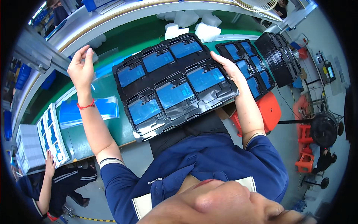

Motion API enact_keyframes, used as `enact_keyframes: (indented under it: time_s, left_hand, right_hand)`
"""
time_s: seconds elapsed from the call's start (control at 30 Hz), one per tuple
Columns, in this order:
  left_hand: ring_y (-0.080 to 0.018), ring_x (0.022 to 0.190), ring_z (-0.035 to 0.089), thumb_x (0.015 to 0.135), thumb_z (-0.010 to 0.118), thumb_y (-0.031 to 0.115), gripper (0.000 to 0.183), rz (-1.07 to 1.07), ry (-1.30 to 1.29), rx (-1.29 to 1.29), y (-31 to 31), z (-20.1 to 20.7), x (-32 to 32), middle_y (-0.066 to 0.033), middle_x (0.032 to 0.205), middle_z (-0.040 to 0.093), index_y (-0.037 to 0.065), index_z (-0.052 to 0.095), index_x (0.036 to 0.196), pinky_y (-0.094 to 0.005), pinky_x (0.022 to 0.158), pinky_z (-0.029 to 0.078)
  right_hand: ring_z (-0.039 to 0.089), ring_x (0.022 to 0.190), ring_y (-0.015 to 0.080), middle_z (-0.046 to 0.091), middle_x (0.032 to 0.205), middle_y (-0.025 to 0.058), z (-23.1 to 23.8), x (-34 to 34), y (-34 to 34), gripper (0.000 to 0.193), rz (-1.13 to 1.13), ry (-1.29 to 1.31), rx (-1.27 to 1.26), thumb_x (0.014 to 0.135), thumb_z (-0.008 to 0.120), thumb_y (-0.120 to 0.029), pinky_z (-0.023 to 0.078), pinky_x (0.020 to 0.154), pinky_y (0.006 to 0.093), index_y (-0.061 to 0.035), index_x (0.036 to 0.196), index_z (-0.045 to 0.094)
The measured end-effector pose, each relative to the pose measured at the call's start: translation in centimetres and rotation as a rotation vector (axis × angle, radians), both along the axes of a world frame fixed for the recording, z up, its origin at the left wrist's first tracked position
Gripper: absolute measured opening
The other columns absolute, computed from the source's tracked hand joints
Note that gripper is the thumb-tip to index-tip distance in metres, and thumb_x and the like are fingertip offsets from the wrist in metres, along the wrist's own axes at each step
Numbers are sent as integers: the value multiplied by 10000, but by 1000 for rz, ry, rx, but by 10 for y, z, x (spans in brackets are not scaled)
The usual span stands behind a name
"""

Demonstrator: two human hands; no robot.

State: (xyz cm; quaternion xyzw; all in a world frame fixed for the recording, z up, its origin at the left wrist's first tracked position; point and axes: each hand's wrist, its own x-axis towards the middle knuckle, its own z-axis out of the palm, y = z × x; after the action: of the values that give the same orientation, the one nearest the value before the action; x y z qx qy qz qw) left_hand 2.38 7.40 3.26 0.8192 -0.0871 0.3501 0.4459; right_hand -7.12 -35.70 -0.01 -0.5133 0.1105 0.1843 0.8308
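- The right hand [232, 70] is partly closed around the right edge of a black tray [164, 76], thumb along the rim, the other fingers mostly hidden.
- That tray lies in front of the person's body, its near side jutting past the table edge; six blue panels [173, 93] sit in it, in two rows of three.
- The left hand [82, 70] is raised beyond the tray's left side, fingers curled toward the thumb; whether anything is pinched there, I cannot tell.
- Blue sheets [89, 111] lie on the green table [87, 136], left of the tray.
- A red stool [269, 110] stands to the right.
- Just past the right hand is a second tray [239, 50] with blue panels, beside a stack of black trays [278, 59].
- At far left, a co-worker's hand [50, 164] is at a white tray [44, 131].
- White foam pieces [208, 32] lie along the table's far side.
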Motion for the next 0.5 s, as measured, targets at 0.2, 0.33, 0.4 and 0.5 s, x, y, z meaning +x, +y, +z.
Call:
enact_keyframes:
  time_s: [0.2,0.33,0.4,0.5]
  left_hand:
    - [-71,783,633,867,668,179,229,-1,0,13,1,-6,5,-45,831,707,32,694,1041,-212,723,484]
    - [-83,798,637,871,663,159,222,10,23,34,-5,0,-1,-54,842,705,18,689,1041,-207,723,486]
    - [-90,805,640,873,661,150,220,-28,44,-36,-3,-4,3,-64,850,703,9,686,1040,-209,726,489]
    - [-90,810,639,886,649,139,223,-58,27,-45,2,-10,10,-72,854,693,-9,675,1050,-214,733,493]
  right_hand:
    - [649,946,164,634,1104,109,-4,-2,2,423,55,-126,2,880,635,-169,555,817,310,9,1241,503]
    - [644,972,162,622,1156,101,-9,-4,-1,429,44,-225,1,890,622,-172,525,865,294,1,1264,502]
    - [640,980,161,621,1156,99,-5,-8,-2,426,43,-277,20,893,618,-175,517,875,290,3,1264,505]
    - [638,984,163,617,1158,99,7,-26,-6,417,-8,-343,66,907,600,-166,533,854,295,27,1261,495]
